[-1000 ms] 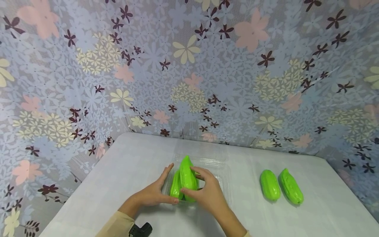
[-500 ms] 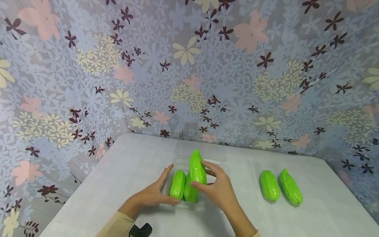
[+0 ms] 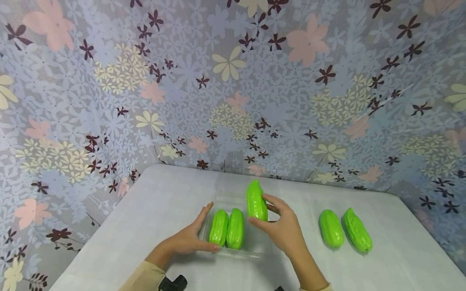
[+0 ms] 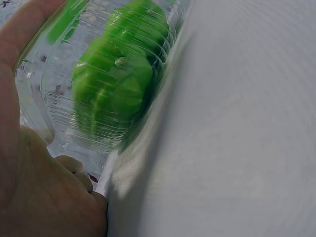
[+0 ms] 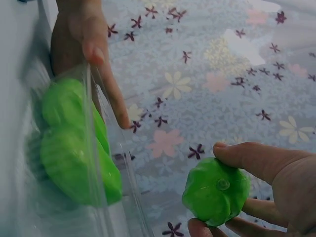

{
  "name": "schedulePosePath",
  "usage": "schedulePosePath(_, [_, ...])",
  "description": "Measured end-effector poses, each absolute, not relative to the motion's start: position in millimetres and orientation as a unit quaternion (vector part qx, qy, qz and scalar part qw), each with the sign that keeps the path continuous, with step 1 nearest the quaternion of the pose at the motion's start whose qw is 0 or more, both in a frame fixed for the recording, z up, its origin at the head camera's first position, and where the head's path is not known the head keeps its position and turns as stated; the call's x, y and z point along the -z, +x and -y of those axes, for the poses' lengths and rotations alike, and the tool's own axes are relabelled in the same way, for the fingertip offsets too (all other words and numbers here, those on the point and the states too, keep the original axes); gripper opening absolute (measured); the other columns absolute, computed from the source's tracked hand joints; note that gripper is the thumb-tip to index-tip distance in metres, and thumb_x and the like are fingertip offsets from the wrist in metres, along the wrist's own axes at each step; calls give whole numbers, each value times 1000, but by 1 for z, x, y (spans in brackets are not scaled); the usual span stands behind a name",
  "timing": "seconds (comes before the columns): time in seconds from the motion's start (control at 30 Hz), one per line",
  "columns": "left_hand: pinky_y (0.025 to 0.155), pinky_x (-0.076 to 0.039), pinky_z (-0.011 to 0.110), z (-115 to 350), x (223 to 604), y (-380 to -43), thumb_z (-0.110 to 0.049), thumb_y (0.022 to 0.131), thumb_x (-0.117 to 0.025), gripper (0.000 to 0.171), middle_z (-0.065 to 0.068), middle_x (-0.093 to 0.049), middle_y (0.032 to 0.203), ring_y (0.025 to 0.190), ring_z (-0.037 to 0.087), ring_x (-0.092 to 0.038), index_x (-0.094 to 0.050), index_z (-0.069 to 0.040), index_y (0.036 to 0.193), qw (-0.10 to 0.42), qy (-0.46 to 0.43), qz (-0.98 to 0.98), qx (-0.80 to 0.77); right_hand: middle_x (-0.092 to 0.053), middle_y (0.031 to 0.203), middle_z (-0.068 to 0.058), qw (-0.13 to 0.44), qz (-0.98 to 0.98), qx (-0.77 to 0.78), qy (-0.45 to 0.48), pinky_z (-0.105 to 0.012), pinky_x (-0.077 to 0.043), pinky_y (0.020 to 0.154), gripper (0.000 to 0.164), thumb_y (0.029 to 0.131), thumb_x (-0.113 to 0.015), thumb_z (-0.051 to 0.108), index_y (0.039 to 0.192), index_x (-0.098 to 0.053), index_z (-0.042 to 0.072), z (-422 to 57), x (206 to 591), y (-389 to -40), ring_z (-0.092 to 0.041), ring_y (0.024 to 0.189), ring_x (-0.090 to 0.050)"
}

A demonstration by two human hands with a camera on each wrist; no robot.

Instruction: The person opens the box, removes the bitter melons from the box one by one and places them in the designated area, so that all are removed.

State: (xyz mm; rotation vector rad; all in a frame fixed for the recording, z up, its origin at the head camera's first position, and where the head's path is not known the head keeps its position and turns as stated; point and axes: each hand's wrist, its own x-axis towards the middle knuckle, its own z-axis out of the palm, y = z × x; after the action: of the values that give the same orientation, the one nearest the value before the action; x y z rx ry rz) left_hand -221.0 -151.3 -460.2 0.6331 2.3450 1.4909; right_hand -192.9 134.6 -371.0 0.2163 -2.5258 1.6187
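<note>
My right hand [image 3: 284, 228] holds a glossy green toy vegetable [image 3: 256, 202], long and ridged like a gourd, between thumb and fingers. It is raised over the right part of a clear plastic container [image 3: 256, 240], its pointed tip away from me. The right wrist view shows the round, ribbed end of this toy vegetable [image 5: 210, 190] apart from the container wall. Two similar green toy vegetables [image 3: 219, 228] lie side by side in the container's left part. At the near left corner, my left hand [image 3: 189, 239] grips the container, thumb along its front, fingers along its side.
Two more green toy vegetables [image 3: 331, 228] lie on the white tabletop [image 3: 302, 258] to the right of the container. The container's clear lid [image 3: 242, 184] is folded back toward the flower-patterned backdrop [image 3: 233, 101]. The left wrist carries a black device [image 3: 173, 283].
My right hand has lifted the held toy vegetable and moved it rightward, away from the two in the container, which are now fully visible. My left hand has stayed in place.
</note>
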Motion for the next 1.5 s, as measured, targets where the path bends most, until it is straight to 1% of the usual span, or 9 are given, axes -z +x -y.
schedulePosePath(0.23, [111, -6, 73, 152, 460, -220, -40, 78, -86, 124, 16, 13, 166, 149, 45, 6, 4, -30, 163, 148, 217, -813, -520, -45, 152, -9, 65, 847, -524, 58, -42, -58, 86, 79, 78, -89, 29, 146, -53, 12, -150, 370, -198, -34, 132, -50])
schedulePosePath(0.4, [111, -6, 73, 152, 459, -220, -40, 78, -86, 124, 16, 13, 166, 149, 45, 6, 4, -32, 163, 148, 216, -813, -520, -44, 153, -9, 62, 854, -514, 48, -43, -58, 85, 79, 79, -89, 30, 147, -53, 12, -158, 366, -198, -36, 132, -50])
schedulePosePath(0.63, [111, -6, 73, 151, 459, -219, -40, 79, -86, 124, 16, 13, 166, 149, 45, 7, 4, -30, 163, 148, 218, -811, -522, -43, 153, -16, 59, 856, -513, 27, -45, -57, 86, 78, 81, -87, 27, 148, -51, 8, -171, 360, -197, -40, 134, -48])
schedulePosePath(0.73, [111, -6, 73, 151, 459, -219, -40, 78, -86, 124, 16, 13, 166, 149, 45, 7, 4, -29, 163, 148, 219, -810, -523, -41, 154, -17, 54, 857, -512, 20, -46, -57, 88, 78, 82, -87, 27, 148, -50, 8, -176, 360, -198, -40, 134, -47])
schedulePosePath(0.97, [110, -6, 74, 151, 459, -219, -40, 78, -86, 124, 16, 13, 166, 149, 45, 6, 4, -30, 163, 148, 217, -811, -522, -36, 156, -21, 30, 864, -503, 2, -50, -54, 91, 80, 84, -84, 28, 151, -45, 7, -188, 359, -200, -43, 136, -44])
schedulePosePath(1.23, [110, -7, 74, 151, 460, -220, -42, 79, -86, 124, 17, 13, 166, 149, 46, 5, 5, -31, 163, 147, 218, -814, -517, -42, 149, -30, 3, 873, -486, -26, -54, -54, 91, 85, 85, -83, 34, 154, -41, 9, -200, 357, -200, -49, 129, -48])
schedulePosePath(1.37, [110, -8, 74, 151, 460, -219, -42, 79, -86, 124, 17, 12, 166, 149, 46, 4, 4, -30, 163, 146, 217, -816, -516, -41, 148, -33, -9, 873, -486, -30, -55, -53, 91, 87, 85, -82, 37, 155, -40, 7, -204, 356, -201, -50, 129, -48])
schedulePosePath(1.5, [110, -8, 74, 151, 459, -218, -42, 79, -86, 124, 16, 11, 166, 149, 46, 4, 4, -31, 163, 145, 214, -816, -517, -41, 147, -36, -14, 876, -482, -33, -55, -53, 91, 87, 85, -82, 35, 155, -39, 5, -207, 358, -202, -51, 129, -47])
